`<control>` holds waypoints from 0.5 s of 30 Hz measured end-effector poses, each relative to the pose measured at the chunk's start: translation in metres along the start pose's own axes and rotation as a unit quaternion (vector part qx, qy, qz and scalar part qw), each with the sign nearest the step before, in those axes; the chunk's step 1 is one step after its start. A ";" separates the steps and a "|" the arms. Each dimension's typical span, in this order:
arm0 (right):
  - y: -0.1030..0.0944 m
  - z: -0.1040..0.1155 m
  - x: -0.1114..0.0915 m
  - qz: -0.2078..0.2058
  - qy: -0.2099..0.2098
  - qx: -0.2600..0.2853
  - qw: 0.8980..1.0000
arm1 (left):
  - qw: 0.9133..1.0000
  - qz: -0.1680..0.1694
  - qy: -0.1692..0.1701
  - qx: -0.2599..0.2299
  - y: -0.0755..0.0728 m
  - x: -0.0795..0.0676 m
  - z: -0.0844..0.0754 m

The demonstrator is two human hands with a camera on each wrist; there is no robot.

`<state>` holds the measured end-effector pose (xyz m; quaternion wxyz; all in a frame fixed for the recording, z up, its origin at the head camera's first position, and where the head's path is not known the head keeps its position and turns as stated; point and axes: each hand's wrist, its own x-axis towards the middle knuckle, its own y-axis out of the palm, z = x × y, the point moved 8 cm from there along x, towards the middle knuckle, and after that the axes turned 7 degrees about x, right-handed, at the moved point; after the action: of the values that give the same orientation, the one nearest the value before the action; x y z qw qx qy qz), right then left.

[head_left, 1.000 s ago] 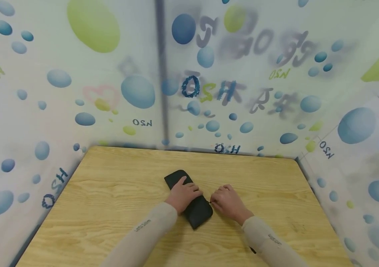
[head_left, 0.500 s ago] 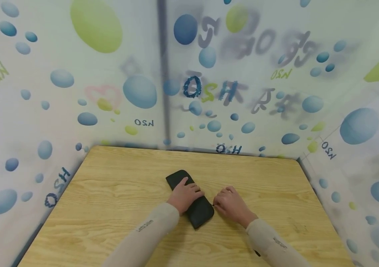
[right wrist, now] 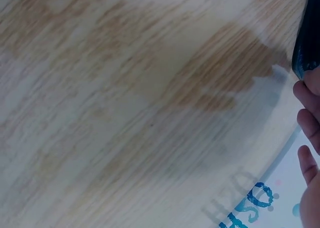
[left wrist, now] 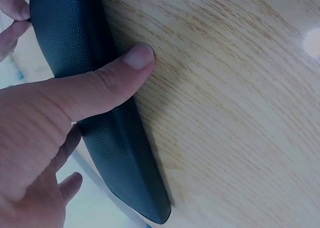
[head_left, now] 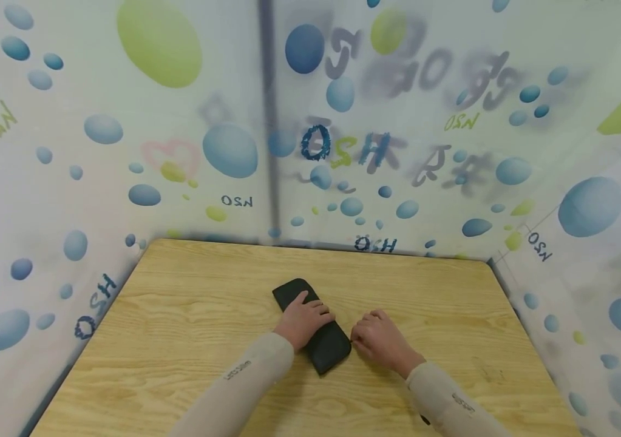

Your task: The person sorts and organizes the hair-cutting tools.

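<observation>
A black, leather-textured zip pouch [head_left: 329, 349] lies slantwise on the wooden table in the head view. My left hand [head_left: 303, 320] grips it across the middle. In the left wrist view, the thumb [left wrist: 112, 85] reaches over the pouch's long side, with the other fingers at the opposite side, partly hidden. At the pouch's near right corner, my right hand [head_left: 378, 335] pinches a small zipper pull [head_left: 351, 342], mostly covered by the fingertips. The right wrist view catches only the pouch's dark end [right wrist: 306, 52] and the curled fingers [right wrist: 309, 125] at its right border.
The wooden table [head_left: 195, 315] extends around both hands. Behind it and at both sides stand pale wall sheets [head_left: 419, 91] printed with blue and green drops and lettering.
My right hand has moved slightly towards me and to the right, along the pouch's edge to its corner. My left hand keeps its hold on the pouch, which stays in place.
</observation>
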<state>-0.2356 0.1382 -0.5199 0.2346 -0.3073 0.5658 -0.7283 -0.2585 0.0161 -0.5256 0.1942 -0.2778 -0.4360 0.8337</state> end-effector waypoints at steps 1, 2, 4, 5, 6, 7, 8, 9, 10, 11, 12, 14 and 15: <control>0.000 0.000 0.000 0.000 0.000 0.002 1.000 | 1.000 -0.002 0.000 -0.001 0.001 0.000 0.000; 0.000 0.001 0.000 0.002 -0.001 0.002 1.000 | 1.000 -0.003 0.000 -0.003 0.001 0.000 0.000; 0.001 0.001 0.000 0.002 -0.003 0.002 1.000 | 1.000 -0.002 0.001 -0.003 0.002 0.000 -0.001; 0.001 0.002 -0.001 0.002 -0.003 0.000 1.000 | 1.000 -0.003 0.002 -0.003 0.002 0.001 -0.001; 0.001 0.002 -0.001 0.002 -0.004 -0.001 1.000 | 1.000 -0.003 0.002 -0.004 0.003 0.001 -0.001; 0.001 0.003 -0.001 0.001 -0.006 -0.003 1.000 | 1.000 -0.003 0.002 -0.003 0.003 0.001 -0.001; 0.002 0.003 -0.001 0.001 -0.007 -0.006 1.000 | 1.000 -0.003 0.002 -0.002 0.003 0.001 -0.001; 0.002 0.004 -0.001 0.000 -0.008 -0.006 1.000 | 1.000 -0.003 0.003 -0.002 0.003 0.001 -0.001; 0.002 0.004 -0.001 -0.001 -0.010 -0.006 1.000 | 1.000 -0.003 0.003 -0.001 0.003 0.001 -0.001; 0.002 0.005 -0.002 -0.001 -0.011 -0.006 1.000 | 1.000 -0.004 0.003 0.000 0.002 0.001 0.000; 0.002 0.005 -0.002 -0.002 -0.012 -0.004 1.000 | 1.000 -0.004 0.003 0.000 0.002 0.001 0.000; 0.002 0.006 -0.003 -0.002 -0.013 0.000 1.000 | 1.000 -0.004 0.004 0.001 0.002 0.000 0.000; 0.002 0.007 -0.003 -0.003 -0.015 0.002 1.000 | 1.000 -0.005 0.004 0.001 0.001 0.000 0.000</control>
<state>-0.2290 0.1349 -0.5214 0.2419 -0.3193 0.5597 -0.7254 -0.2586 0.0152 -0.5266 0.2002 -0.2785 -0.4355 0.8323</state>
